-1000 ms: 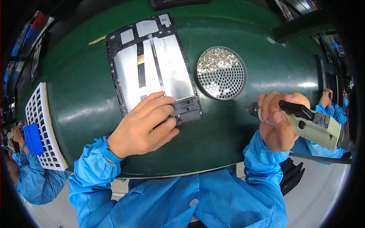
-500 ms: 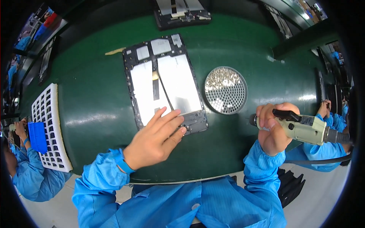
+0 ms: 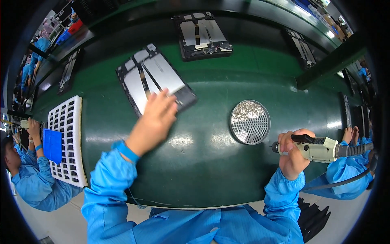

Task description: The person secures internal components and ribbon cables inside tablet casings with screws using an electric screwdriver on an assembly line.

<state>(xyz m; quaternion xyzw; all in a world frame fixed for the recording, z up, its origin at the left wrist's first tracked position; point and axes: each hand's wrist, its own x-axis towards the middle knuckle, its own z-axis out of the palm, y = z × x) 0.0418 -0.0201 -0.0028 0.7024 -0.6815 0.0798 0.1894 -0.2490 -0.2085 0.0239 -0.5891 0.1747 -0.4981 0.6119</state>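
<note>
Covering the near end of the tablet (image 3: 164,73) in the head view, there's the left hand (image 3: 153,124), well left of the dish (image 3: 251,132)! Its fingers are loosely spread, back of the hand up, blurred at the tips; they look to be touching, though how firmly I can't tell. Flat fingers make sense here: a broad touch would steady that thin slab without pinching it. And the tablet itself? Left of the dish and a little beyond it, lying askew, silver panels up, insides exposed. Over to the right hand (image 3: 294,154), just right of the dish on its near side: fingers curled around the driver (image 3: 325,151), bit toward the dish, presumably held up to keep that point off the bench (image 3: 199,166). Screws (image 3: 248,109) heap on the dish's far half; sitting there, it's probably handy for the driver. Beyond the dish, leftward, a second tablet (image 3: 206,34); far left of it, the white tray (image 3: 79,134), a blue box (image 3: 53,145) overlapping its outer side.
</note>
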